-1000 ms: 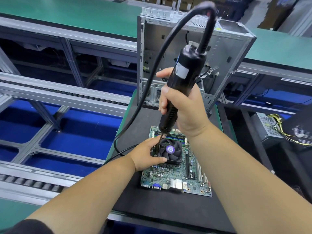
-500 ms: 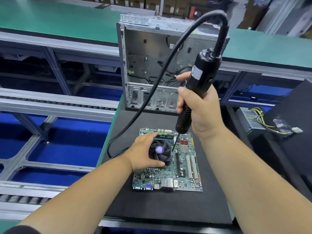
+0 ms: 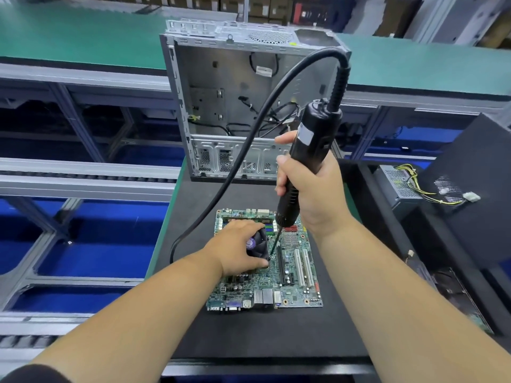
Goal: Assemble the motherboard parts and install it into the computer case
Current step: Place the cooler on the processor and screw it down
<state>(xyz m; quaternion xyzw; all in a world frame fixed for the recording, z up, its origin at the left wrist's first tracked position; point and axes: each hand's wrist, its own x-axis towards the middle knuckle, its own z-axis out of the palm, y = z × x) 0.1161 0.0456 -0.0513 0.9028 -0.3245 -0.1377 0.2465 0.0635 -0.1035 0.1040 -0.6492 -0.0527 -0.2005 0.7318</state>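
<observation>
A green motherboard [image 3: 290, 283] lies flat on a black mat [image 3: 257, 335]. On it sits a black CPU cooler fan [image 3: 258, 244] with a purple centre label. My left hand [image 3: 237, 248] grips the fan from the left, thumb at its near right corner. My right hand [image 3: 312, 192] grips a black electric screwdriver [image 3: 307, 158] held nearly upright. Its bit comes down at the fan's right near corner, beside my left thumb. An open grey computer case [image 3: 235, 100] stands upright behind the board with loose cables inside.
The screwdriver's thick black cable [image 3: 249, 150] loops up over the case and down to the mat's left edge. A power supply [image 3: 398, 186] with yellow wires lies at the right beside a black panel [image 3: 475, 189]. Grey conveyor rails [image 3: 83, 175] run at the left.
The screwdriver has moved from the fan's left side to its right near corner and dropped lower. My left hand has shifted over the fan, thumb now at that corner. The view has tilted up.
</observation>
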